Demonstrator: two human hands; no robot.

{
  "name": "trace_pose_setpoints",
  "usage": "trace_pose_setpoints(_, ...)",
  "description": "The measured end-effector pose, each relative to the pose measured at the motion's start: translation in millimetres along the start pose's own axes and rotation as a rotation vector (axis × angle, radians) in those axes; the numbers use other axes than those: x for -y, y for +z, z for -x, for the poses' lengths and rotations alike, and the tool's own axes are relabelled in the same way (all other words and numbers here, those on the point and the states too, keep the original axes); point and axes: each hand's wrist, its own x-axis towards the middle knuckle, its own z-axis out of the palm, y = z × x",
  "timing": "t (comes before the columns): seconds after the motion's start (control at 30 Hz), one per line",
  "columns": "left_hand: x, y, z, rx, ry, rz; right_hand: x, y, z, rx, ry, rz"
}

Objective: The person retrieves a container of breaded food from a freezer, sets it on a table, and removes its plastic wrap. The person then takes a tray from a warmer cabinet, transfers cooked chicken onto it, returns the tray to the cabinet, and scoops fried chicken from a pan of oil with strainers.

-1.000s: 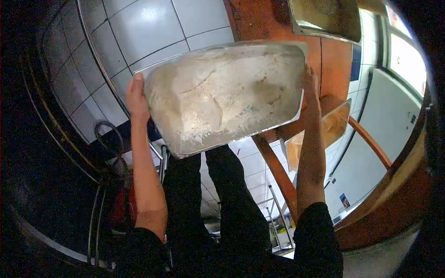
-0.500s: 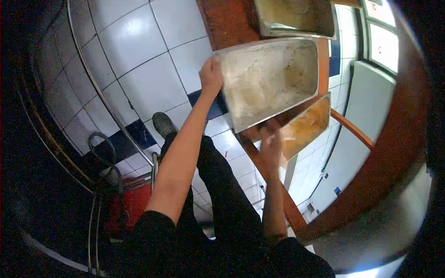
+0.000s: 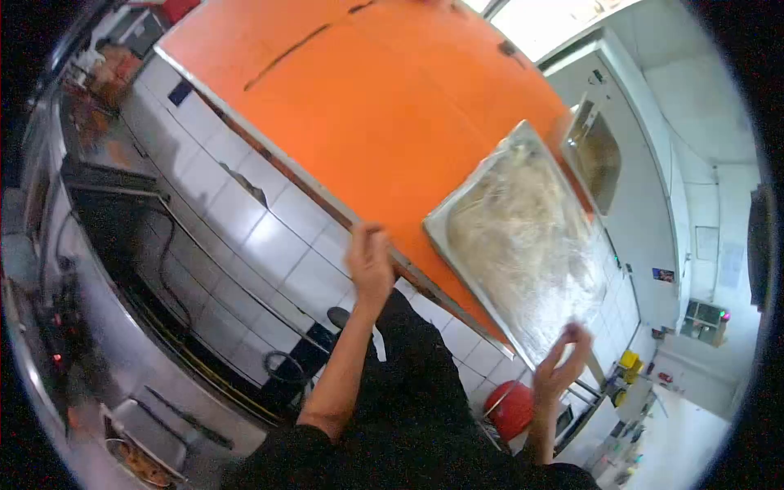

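A shallow metal tray (image 3: 469, 282) lies at an angle on the right end of the orange tabletop (image 3: 367, 122). Clear plastic film (image 3: 539, 237) covers it, wrinkled and shiny, with something pale beneath. My left hand (image 3: 371, 265) hovers by the table's front edge, left of the tray, fingers apart and nothing in them. Close to the tray's near right corner is my right hand (image 3: 563, 359), its thumb and fingers curved with a gap between them. Whether its fingertips touch the film I cannot tell. Behind the tray, a second metal pan (image 3: 600, 159) is partly visible.
Metal cooking equipment with a rail (image 3: 237, 282) runs along the left. Lower left stands a container of reddish-brown food (image 3: 139, 461). A red round object (image 3: 510, 408) sits below the table's right end. A large white cabinet (image 3: 629, 122) stands beyond the table.
My view has risen from metal pans on the lower shelf to the orange tabletop. My left hand has let go of a pan's rim; my right hand has moved to the film-covered tray.
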Motion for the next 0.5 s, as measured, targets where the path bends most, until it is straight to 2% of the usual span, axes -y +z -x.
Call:
trace_pose_setpoints(0.03, -16.9, 19.7, -13.6, 0.177, 0.101, -0.15, -38.7, -9.3, -14.2, -0.096, 0.101, 0.165)
trace_pose_setpoints(0.1, -32.8, 64.6, -28.4, 0.321, 0.275, -0.356, -143.2, -7.1, -0.3, -0.062, 0.477, 0.521)
trace_pose_setpoints(0.13, -44.7, 64.2, -20.1, 0.315, 0.269, -0.376, -237.1, 2.8, 29.1, 0.089, 0.65, 0.485)
trace_pose_setpoints(0.2, -68.9, 84.4, -55.9, 0.651, 0.028, -0.663, -437.6, 38.4, 93.3, 0.492, 0.587, 0.435)
trace_pose_setpoints(0.23, -67.6, 94.2, -83.2, 0.627, 0.057, -0.675, -389.0, 36.2, 72.6, 0.51, 0.749, 0.31)
trace_pose_setpoints(0.3, -55.7, 94.2, -80.9, 0.683, -0.01, -0.565, -345.2, 30.0, 60.8, 0.486, 0.873, 0.228)
trace_pose_setpoints(0.4, -53.8, 89.1, -93.1, 0.772, -0.04, -0.544, -308.6, 27.1, 52.6, 0.441, 0.906, 0.172)
trace_pose_setpoints(0.5, -49.7, 92.8, -105.6, 0.769, -0.02, -0.565, -270.6, 22.5, 55.0, 0.393, 0.909, 0.1)
